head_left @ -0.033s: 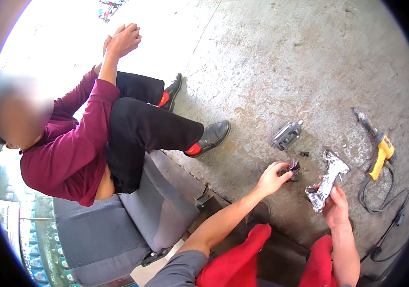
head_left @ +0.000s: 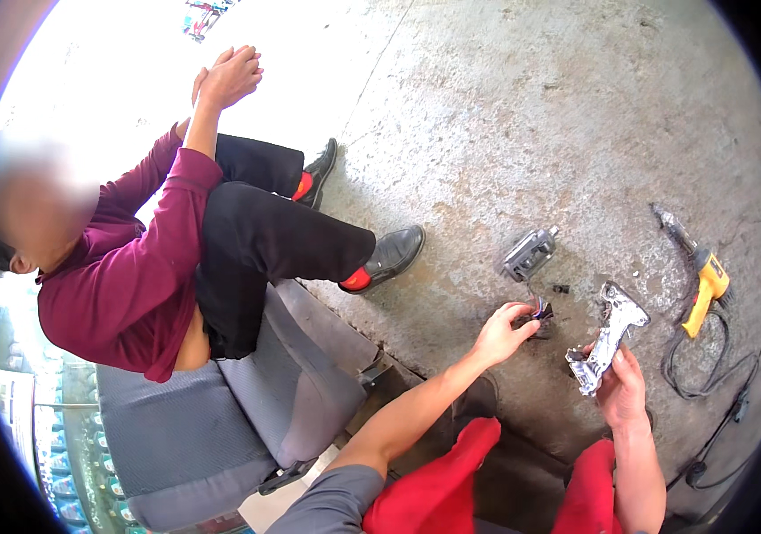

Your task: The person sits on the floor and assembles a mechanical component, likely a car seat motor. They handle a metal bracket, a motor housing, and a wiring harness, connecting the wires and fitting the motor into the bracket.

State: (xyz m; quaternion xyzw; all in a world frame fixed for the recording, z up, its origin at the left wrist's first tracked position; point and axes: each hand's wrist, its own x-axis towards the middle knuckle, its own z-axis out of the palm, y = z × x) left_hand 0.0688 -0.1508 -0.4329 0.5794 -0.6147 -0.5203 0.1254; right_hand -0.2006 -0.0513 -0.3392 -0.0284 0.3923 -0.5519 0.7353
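Observation:
My left hand point(head_left: 499, 336) is closed, thumb and fingers pinching a small dark part with coloured wires point(head_left: 542, 311), which looks like a trigger switch. Wires run from it toward a grey-black power tool head point(head_left: 531, 254) with a short metal tip, lying on the floor just beyond. In my right hand point(head_left: 624, 388) is a silvery, worn pistol-shaped tool housing point(head_left: 610, 338); its grip end points down toward me, and my fingers wrap its lower right side. Between the tool head and the housing lies a small black piece point(head_left: 561, 288).
A yellow pistol-shaped corded tool point(head_left: 709, 287) with a slim metal nose lies to the right, its black cord point(head_left: 699, 390) looped beside it. At left a person in a maroon top point(head_left: 131, 267) sits on a grey vehicle seat point(head_left: 185, 445), hands clasped, black shoe point(head_left: 395, 253) on the concrete floor.
The whole view has shifted very slightly. Both hands keep the same hold on the wired part and the housing.

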